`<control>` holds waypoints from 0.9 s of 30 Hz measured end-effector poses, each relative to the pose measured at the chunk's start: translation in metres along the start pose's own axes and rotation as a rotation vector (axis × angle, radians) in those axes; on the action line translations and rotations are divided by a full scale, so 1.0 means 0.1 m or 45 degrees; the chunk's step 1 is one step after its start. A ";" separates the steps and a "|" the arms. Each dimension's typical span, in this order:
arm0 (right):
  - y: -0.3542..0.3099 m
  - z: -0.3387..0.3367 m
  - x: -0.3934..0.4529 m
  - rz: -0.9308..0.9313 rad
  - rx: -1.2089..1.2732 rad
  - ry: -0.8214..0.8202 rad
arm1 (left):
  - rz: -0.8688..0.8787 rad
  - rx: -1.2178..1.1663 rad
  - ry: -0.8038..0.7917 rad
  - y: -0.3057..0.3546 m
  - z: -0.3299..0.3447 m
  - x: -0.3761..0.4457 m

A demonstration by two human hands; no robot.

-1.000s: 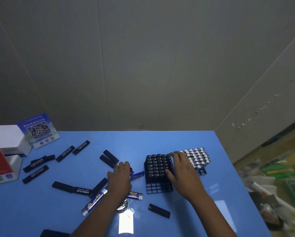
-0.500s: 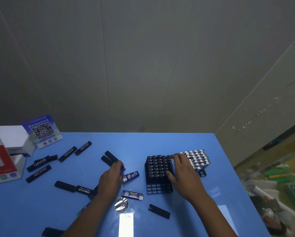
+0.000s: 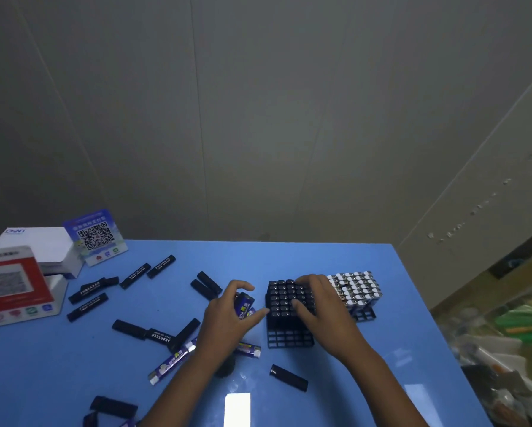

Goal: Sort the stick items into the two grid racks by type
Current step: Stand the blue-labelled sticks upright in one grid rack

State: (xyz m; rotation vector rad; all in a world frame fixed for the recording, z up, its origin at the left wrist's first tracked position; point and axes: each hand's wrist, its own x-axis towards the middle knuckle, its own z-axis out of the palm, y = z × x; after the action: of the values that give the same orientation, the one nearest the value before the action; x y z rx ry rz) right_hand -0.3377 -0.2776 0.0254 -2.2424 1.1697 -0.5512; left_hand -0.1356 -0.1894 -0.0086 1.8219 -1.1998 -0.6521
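The left hand [image 3: 224,322] pinches a blue stick [image 3: 245,304]; at its three o'clock, the right hand [image 3: 320,306] rests with fingers spread on the black rack [image 3: 289,337].

My right hand [image 3: 321,315] rests on top of the near rack [image 3: 289,315], which stands full of sticks. The second rack [image 3: 355,292] sits just right of it and a little behind. Left of the near rack, my left hand [image 3: 227,322] holds a stick [image 3: 244,304]. Further left, loose sticks [image 3: 89,295] lie scattered on the table [image 3: 397,303]. One stick [image 3: 288,377] lies in front of the near rack. Boxes [image 3: 27,272] stand far left of it.
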 end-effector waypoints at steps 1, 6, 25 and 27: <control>0.00 -0.03 -0.01 0.001 0.041 -0.006 | 0.012 -0.015 -0.001 0.06 0.03 -0.04; 0.03 -0.19 -0.09 0.028 0.297 -0.052 | 0.044 -0.040 -0.014 0.34 0.25 -0.21; 0.82 -0.87 -0.55 0.070 0.816 -0.491 | -0.014 0.182 -0.114 1.05 1.37 -0.75; 0.88 -0.95 -0.56 0.080 0.837 -0.450 | -0.048 0.162 -0.113 1.07 1.38 -0.77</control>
State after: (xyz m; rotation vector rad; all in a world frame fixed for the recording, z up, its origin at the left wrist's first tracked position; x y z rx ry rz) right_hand -0.4768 -0.2991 0.0362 -1.6435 0.7349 -0.4124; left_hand -0.3256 -0.1891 0.0105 1.9427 -1.2940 -0.6984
